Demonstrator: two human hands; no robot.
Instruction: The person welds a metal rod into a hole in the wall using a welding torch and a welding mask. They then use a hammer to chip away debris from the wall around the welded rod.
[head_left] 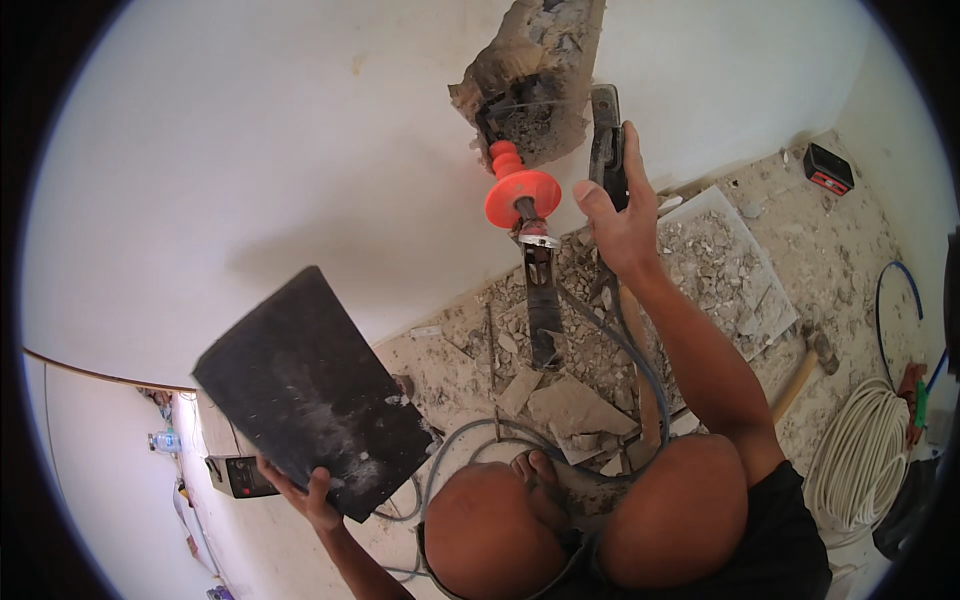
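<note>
Hard to read a lot here: the hole (535,85) in the white wall (260,150) runs off the top edge, and what sits inside it is just dark, broken rubble. One chisel (522,190) with an orange hand guard stands with its tip in the lower part of the hole, unheld by either hand; its lower end runs into a dark piece below that I can't identify. The right hand (622,222) is up beside the hole, arm stretched out from the lower right, fingers curled around one dark tool (605,140) held upright against the wall; the thumb lies along its side, and the tool's top is lost against the hole's edge. A grey cable (620,350) drops from near that hand and loops down over the floor. The left hand (305,495) comes in low at the left, fingers and thumb pinching the lower edge of one black board (310,385), dusty and tilted, which blocks out a good stretch of wall and floor behind it. Just beside it a small black box (235,475) peeks out, half covered. Two bare knees fill the lower middle. Floor (850,260) is strewn with rubble (570,400) along the wall's foot. One white tile (730,265) lies near the right arm, one hammer (808,365) past the forearm with its handle partly hidden, one coil (860,455) of white cable toward the right edge, one small black-and-red case (828,168) near the far right corner
</note>
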